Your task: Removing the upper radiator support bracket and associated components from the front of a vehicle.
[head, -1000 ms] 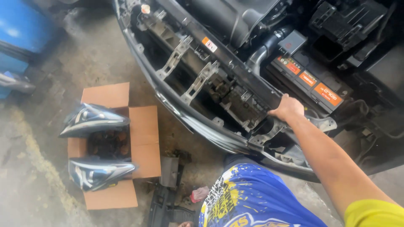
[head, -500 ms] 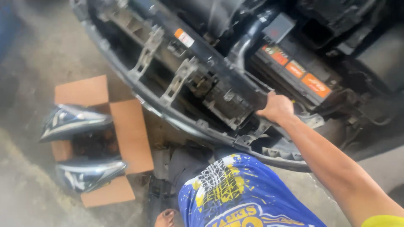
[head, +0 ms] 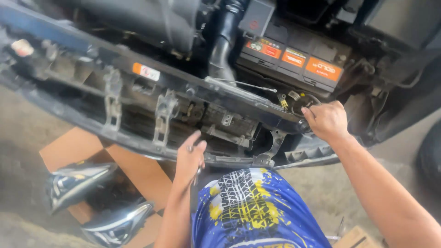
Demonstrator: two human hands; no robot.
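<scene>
I lean over the stripped front of a car. My right hand (head: 326, 120) curls over the right end of the black upper crossmember (head: 239, 94), just below the battery (head: 294, 57) with its orange labels. My left hand (head: 189, 158) reaches up to the lower front beam (head: 138, 146), its fingers closed around a small metal tool (head: 197, 173) that is mostly hidden by the hand. Metal brackets (head: 164, 115) stand between the two beams.
Two removed headlights (head: 76, 183) (head: 117, 225) lie on flattened cardboard (head: 138, 172) on the concrete floor at lower left. A black air hose (head: 223, 41) runs down left of the battery. My blue and yellow shorts (head: 252, 211) fill the bottom centre. A tyre (head: 429, 156) shows at right.
The view has moved closer and lower to the car front. My left hand has come into view at the lower beam. My right hand stays on the crossmember near the battery.
</scene>
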